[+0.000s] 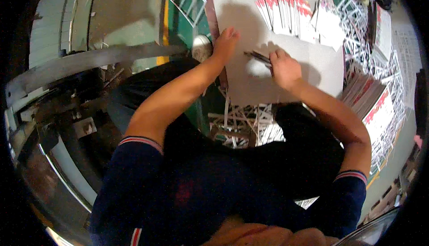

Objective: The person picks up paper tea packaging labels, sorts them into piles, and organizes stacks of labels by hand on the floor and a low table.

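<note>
My right hand (285,68) is closed around a dark, slim hand tool (258,57), its narrow end pointing left above the pale board work surface (254,92). The tool's exact kind cannot be told. Over the left edge of the board, my left hand (228,40) has its fingers bent close together, with nothing plainly seen in them. Beyond both hands, red-and-white printed card stacks (290,16) lie fanned out, and a whiter stack (326,25) lies at their right.
Thick piles of printed sheets (378,108) stand right of the board, among tangled white paper offcuts (355,28). More strips lie below the near edge. A cut-out white frame (187,1) is on the green floor at left, near a grey curved bar (100,58).
</note>
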Demonstrator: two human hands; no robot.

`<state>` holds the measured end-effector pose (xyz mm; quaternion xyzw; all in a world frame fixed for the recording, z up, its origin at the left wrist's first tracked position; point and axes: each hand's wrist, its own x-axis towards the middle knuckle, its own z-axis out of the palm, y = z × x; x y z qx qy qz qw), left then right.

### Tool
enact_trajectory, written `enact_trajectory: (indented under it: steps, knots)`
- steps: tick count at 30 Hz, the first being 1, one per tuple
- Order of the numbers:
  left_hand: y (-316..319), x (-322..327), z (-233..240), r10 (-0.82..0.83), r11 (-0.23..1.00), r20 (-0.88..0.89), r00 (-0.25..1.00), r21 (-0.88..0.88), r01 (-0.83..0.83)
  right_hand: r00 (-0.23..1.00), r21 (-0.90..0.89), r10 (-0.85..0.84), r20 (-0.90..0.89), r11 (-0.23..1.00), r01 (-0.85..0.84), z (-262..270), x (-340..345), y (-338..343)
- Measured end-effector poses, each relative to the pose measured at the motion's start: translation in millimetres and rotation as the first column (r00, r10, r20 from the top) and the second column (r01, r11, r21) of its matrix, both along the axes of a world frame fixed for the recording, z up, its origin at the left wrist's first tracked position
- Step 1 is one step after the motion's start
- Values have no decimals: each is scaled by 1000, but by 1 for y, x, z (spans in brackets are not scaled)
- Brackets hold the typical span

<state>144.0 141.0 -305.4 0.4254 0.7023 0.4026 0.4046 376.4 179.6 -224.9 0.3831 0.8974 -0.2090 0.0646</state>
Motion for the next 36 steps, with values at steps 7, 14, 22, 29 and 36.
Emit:
enact_trajectory:
  steps: [7,14,22,29,36]
  knots:
    - [17,67,-28,151,988,237,960,-51,-143,970,-163,-85,228,979,124,5,27,19]
    - [10,108,-33,31,998,79,996,54,-35,979,-174,-199,-39,966,189,-36,48,-4]
    - [0,102,0,73,997,-27,997,27,-72,953,-43,-103,-284,995,95,-36,39,-4]
    - [2,102,2,100,993,46,994,-67,-97,952,-197,-264,-153,952,233,-19,58,4]
    - [-3,136,-1,37,998,63,997,48,-40,893,-279,-332,-305,927,249,-44,65,-10]
